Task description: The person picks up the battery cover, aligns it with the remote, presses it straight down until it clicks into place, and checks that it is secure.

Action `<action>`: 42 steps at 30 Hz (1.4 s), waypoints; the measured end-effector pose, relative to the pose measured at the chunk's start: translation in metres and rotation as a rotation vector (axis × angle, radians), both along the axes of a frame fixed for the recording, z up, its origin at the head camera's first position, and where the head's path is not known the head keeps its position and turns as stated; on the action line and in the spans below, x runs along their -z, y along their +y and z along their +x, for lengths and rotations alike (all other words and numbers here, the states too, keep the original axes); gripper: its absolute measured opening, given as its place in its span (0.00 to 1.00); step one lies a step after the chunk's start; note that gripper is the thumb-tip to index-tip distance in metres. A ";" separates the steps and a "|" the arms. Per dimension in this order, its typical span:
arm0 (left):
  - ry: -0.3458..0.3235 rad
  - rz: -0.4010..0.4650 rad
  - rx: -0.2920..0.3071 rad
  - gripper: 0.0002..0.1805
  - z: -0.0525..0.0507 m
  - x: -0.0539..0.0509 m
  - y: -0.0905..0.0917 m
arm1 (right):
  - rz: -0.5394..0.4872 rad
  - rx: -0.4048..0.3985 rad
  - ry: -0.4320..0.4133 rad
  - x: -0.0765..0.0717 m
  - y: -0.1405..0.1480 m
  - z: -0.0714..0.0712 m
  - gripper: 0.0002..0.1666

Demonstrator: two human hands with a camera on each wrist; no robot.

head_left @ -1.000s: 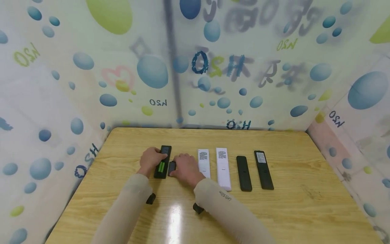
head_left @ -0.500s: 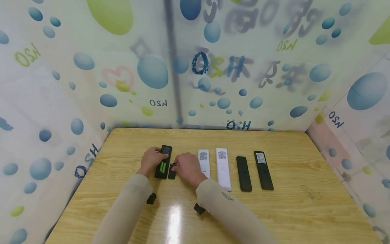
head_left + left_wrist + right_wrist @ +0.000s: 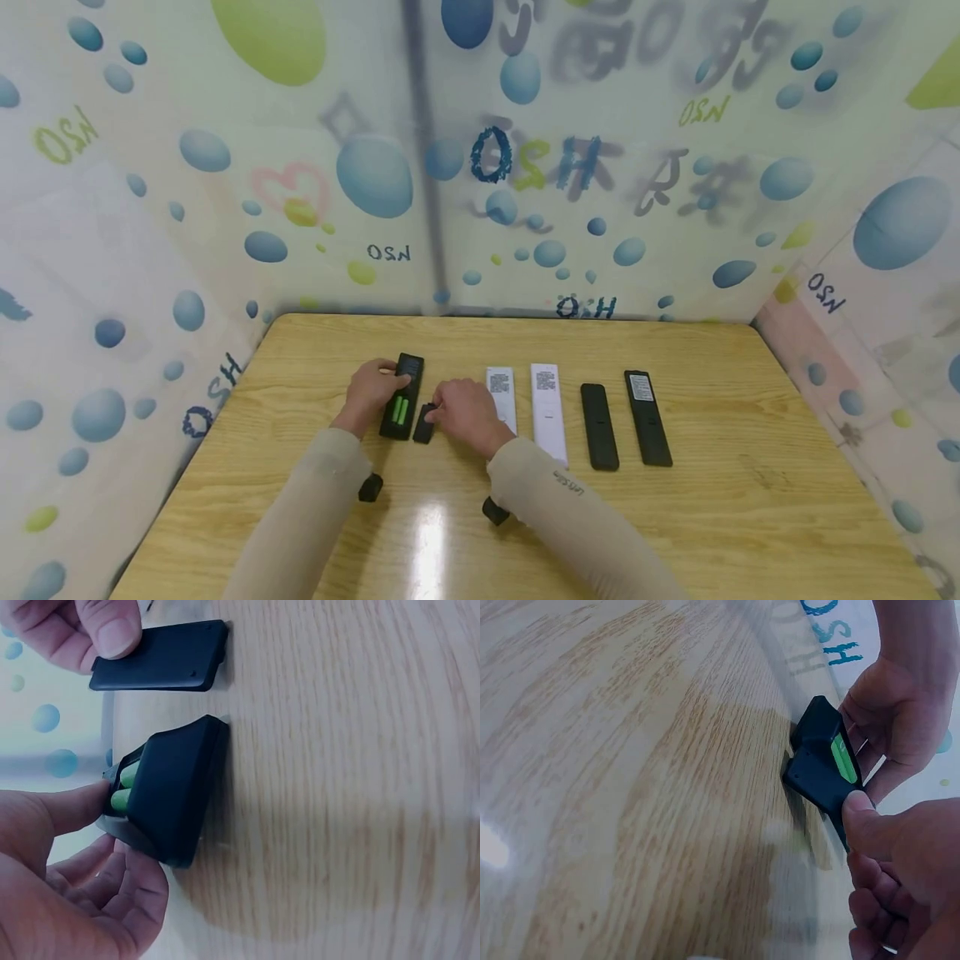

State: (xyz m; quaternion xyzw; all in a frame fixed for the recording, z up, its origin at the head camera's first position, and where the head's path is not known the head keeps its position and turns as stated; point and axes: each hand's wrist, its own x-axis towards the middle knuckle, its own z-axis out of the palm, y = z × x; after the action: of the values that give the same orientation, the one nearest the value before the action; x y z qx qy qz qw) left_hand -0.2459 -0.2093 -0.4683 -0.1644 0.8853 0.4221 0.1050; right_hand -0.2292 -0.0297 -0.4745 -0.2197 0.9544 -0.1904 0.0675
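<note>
My left hand [image 3: 369, 392] grips a black remote control [image 3: 409, 367], which lies back side up on the table. Its battery compartment is uncovered, and two green batteries [image 3: 400, 410] lie side by side in it. Just to the right, my right hand [image 3: 468, 412] pinches a black battery cover [image 3: 423, 430] by its far end, with the thumb on top. In the left wrist view a gap separates the cover [image 3: 169, 660] from the remote control [image 3: 176, 787]. The right wrist view has the cover [image 3: 817, 776] partly in front of the remote control.
Right of my hands lie two white remote controls [image 3: 547, 417], the nearer one partly hidden by my right hand. Further right are two black remote controls, one plain [image 3: 600, 427] and one with a white label [image 3: 649, 421]. The wooden table [image 3: 750, 517] meets a patterned wall behind.
My right hand has drawn back slightly and changed from covering the battery cover to pinching its far end. The cover now lies more slanted. My left hand keeps its hold on the remote control.
</note>
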 end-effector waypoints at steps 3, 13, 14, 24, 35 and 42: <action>0.005 0.019 -0.013 0.28 0.000 -0.001 0.000 | -0.021 -0.003 -0.019 0.001 0.002 0.000 0.13; 0.039 0.092 -0.023 0.27 0.003 -0.007 0.000 | -0.041 -0.022 -0.070 -0.003 0.006 0.001 0.12; 0.042 0.098 -0.021 0.27 0.004 -0.007 0.000 | -0.046 -0.025 -0.074 -0.004 0.007 0.002 0.12; 0.072 0.179 -0.022 0.28 0.005 -0.009 -0.001 | -0.067 -0.077 -0.023 -0.017 0.014 0.004 0.11; 0.104 0.341 0.026 0.29 0.002 -0.009 0.017 | -0.082 -0.020 0.006 -0.040 0.044 0.002 0.13; 0.116 0.379 0.087 0.28 0.003 -0.005 0.033 | -0.063 0.017 0.035 -0.051 0.064 0.003 0.13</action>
State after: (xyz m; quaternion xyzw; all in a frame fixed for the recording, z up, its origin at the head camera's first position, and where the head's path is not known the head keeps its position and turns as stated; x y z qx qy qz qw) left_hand -0.2424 -0.1760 -0.4635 -0.0788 0.8008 0.5851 0.1012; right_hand -0.2259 0.0339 -0.4239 -0.2168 0.9508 -0.2171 0.0423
